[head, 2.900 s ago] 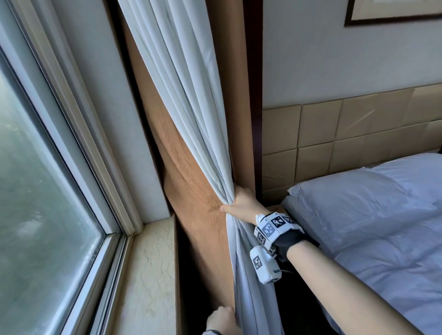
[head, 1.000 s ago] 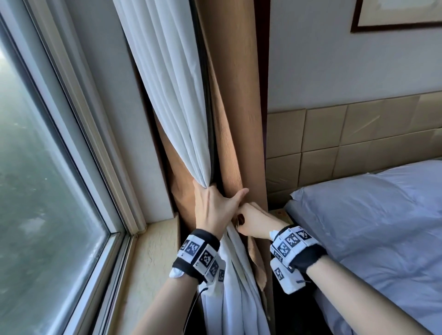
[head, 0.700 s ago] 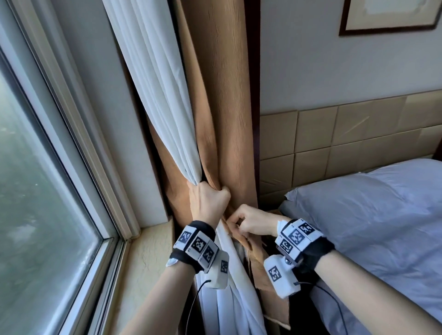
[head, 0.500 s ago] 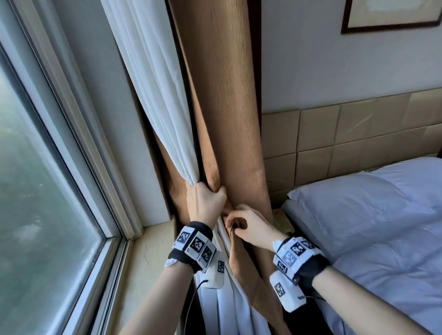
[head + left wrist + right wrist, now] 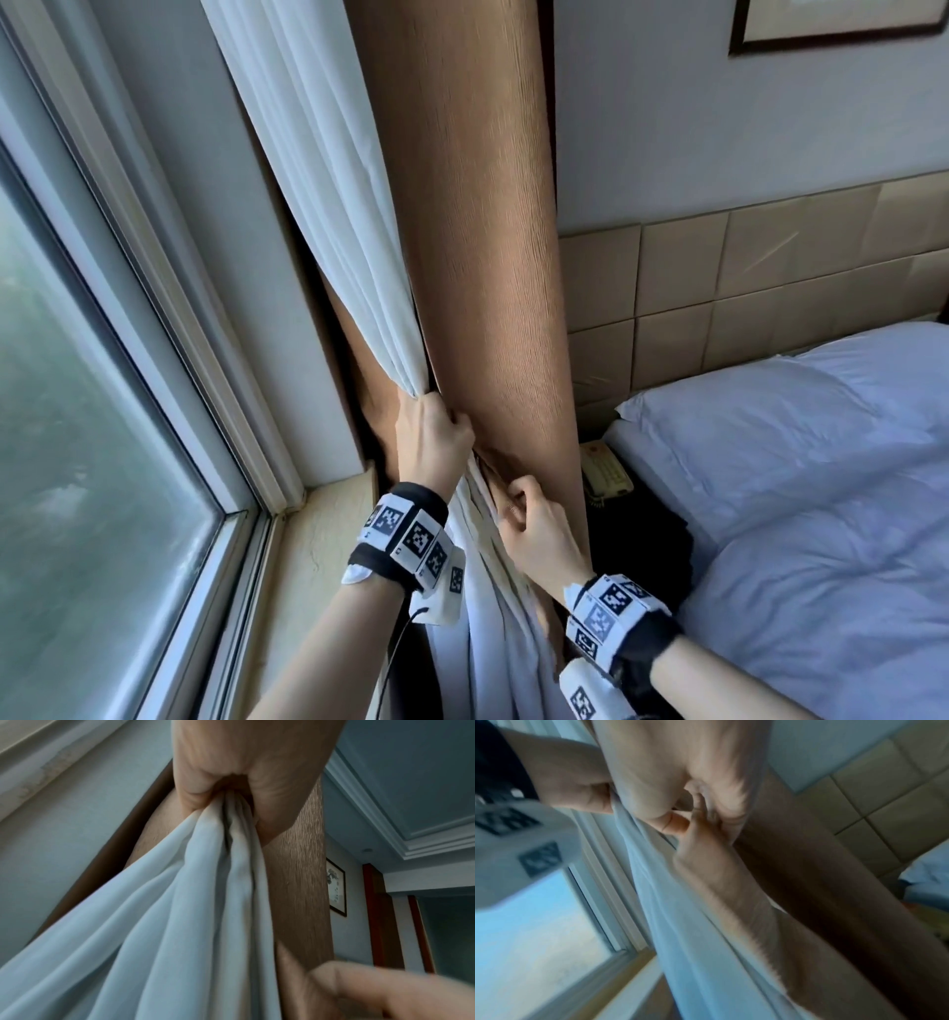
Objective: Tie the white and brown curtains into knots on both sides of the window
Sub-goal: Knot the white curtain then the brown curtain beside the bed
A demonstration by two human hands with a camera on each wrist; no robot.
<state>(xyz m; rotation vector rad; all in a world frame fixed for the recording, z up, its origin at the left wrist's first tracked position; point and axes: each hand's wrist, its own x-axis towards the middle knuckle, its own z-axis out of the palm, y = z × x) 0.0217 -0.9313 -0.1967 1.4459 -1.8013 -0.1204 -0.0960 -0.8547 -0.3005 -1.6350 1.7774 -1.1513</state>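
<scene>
Head view: we see the white curtain (image 5: 328, 216) bunched beside the brown curtain (image 5: 477, 246), right of the window (image 5: 92, 411). Our left hand (image 5: 431, 442) clenches the gathered white folds tightly. Just below, our right hand (image 5: 539, 534) pinches the brown curtain's edge. To the far right lies a bed (image 5: 801, 488) with a padded headboard (image 5: 760, 277).

Right hand (image 5: 534, 534) slid down the brown curtain (image 5: 493, 257) (now pulled straighter).

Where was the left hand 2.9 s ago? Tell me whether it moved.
Yes. The left hand rose from below the window sill and now grips the white curtain.
</scene>
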